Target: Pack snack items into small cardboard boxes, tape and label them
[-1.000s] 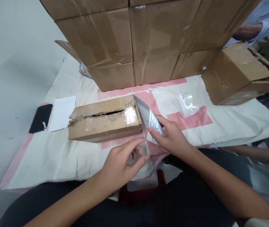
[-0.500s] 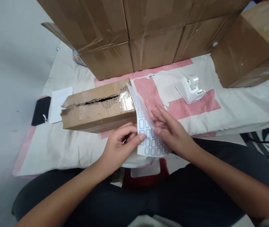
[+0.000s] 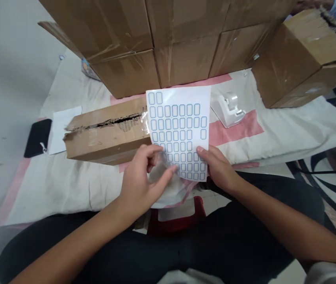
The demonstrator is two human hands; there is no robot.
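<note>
A white sheet of blank blue-bordered stickers (image 3: 179, 122) faces me, raised in front of the cardboard box. Some spaces near its top and right side have no sticker. My right hand (image 3: 219, 165) grips the sheet's lower right edge, thumb on the front and fingers behind. At the lower left corner is my left hand (image 3: 144, 177), thumb and index finger apart, their tips close to the sheet's edge. The corner between them is blurred, so contact is hard to make out. Left of the sheet lies the closed cardboard box (image 3: 108, 146) with a torn top seam.
Stacked cardboard boxes (image 3: 185, 59) stand at the back, and an open carton (image 3: 292, 67) sits at the right. A white tape dispenser (image 3: 228, 110) rests on the cloth right of the sheet. Far left are a black phone-like object (image 3: 38, 138) and white paper (image 3: 64, 128).
The sticker sheet has turned from edge-on and bent to nearly flat facing me. My right hand now grips its right edge, while my left thumb and finger have spread at the lower left corner.
</note>
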